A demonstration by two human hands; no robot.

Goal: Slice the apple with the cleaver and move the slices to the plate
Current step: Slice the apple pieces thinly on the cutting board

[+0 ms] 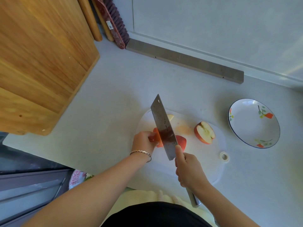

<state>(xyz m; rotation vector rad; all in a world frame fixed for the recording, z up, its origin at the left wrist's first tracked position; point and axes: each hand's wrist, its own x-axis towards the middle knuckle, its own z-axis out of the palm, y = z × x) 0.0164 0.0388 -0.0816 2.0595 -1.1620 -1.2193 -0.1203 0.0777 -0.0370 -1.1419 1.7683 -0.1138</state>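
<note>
Apple slicing seen from above, on a pale grey counter (pixel 106 104). A large wooden panel (pixel 41 63) fills the upper left and hangs over the counter's left side. A grey metal strip (pixel 185 60) runs along the counter's far edge. A dark-bristled brush (pixel 117 23) leans in the far corner beside some wooden poles.

A white cutting board (pixel 201 164) lies near the counter's front edge, with a round hanging hole at its right edge. Just beside the board's far right corner sits a white plate (pixel 246 126) with a blue rim and red flower prints.

The cleaver (pixel 162 126), a broad steel blade, stands edge down across the left part of the board. It is cutting into the held apple half (pixel 181 141), whose red skin shows on both sides of the blade.

The right hand (pixel 188 171) grips the cleaver's handle, forefinger stretched along the side of the blade. The end of the handle sticks out behind the wrist.

The left hand (pixel 144 140), with a bracelet (pixel 142 153) at the wrist, curls its fingers over the left end of that apple half and holds it on the board.

A free apple half (pixel 205 132) lies with its pale cut face and core showing, toward the board's far right edge and apart from the blade. A small slice (pixel 170 117) lies at the board's far edge, partly hidden behind the blade.
</note>
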